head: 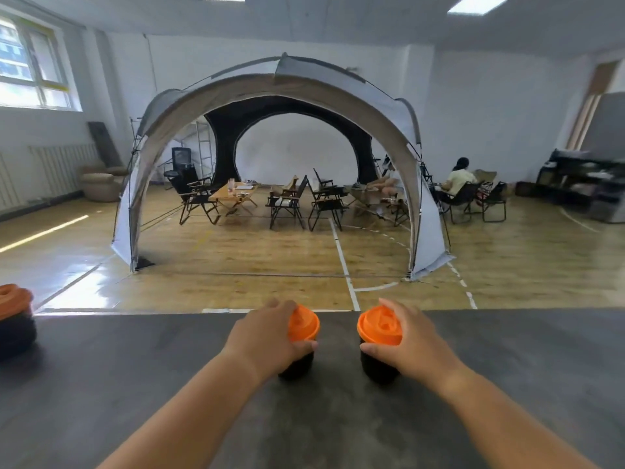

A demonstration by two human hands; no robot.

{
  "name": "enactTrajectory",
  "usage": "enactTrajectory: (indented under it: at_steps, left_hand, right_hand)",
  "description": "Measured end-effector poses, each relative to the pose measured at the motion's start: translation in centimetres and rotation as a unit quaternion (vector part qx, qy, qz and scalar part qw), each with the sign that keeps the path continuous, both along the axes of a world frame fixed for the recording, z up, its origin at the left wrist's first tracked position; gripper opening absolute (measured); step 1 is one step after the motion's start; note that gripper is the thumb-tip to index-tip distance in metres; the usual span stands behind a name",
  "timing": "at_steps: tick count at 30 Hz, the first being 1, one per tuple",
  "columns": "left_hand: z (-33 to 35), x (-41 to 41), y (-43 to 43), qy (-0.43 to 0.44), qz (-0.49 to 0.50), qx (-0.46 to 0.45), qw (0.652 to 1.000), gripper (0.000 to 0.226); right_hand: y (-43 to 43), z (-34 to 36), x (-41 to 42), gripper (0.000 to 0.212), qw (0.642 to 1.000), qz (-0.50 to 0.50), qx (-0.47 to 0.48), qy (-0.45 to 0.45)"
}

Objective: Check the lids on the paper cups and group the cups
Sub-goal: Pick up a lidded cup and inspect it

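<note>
Lid-check step, I'd say: left hand [270,336] gripped left cup [297,365] around its orange lid, right hand [406,340] gripped right cup [375,370] likewise. Both upright on table [135,384], near, not touching. Next: confirm lids seated, slide toward 3rd cup [17,333] far left.

Hidden and cut-off parts

The left grip [267,336] covered one side of the left cup [304,326], and the right grip [411,340] covered one side of the right cup [377,324]. The picture's left edge cut a third cup [13,316]. The far shelves [581,184] were blurred.
</note>
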State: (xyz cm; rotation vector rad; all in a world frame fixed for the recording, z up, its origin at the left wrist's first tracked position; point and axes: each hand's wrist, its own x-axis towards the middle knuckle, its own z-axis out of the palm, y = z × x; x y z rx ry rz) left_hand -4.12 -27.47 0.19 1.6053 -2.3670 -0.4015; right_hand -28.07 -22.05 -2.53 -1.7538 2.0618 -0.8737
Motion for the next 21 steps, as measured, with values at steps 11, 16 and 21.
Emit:
enactTrajectory:
  at_steps: [11, 16, 21]
  left_hand:
    - [-1.4, -6.3, 4.3, 0.268, -0.140, -0.125, 0.945, 0.061]
    - [-4.4, -10.6, 3.2, 0.458, -0.050, 0.051, 0.886, 0.054]
    - [-5.6, -12.2, 2.0, 0.542, -0.019, 0.163, 0.824, 0.032]
  right_hand:
    - [0.3, 0.5, -0.9, 0.081, 0.982, -0.008, -0.065, -0.175]
    - [-1.7, 0.0, -2.3, 0.025, 0.933, -0.098, -0.064, -0.340]
    - [-2.7, -0.7, -1.9, 0.025, 0.909, -0.129, -0.008, -0.397]
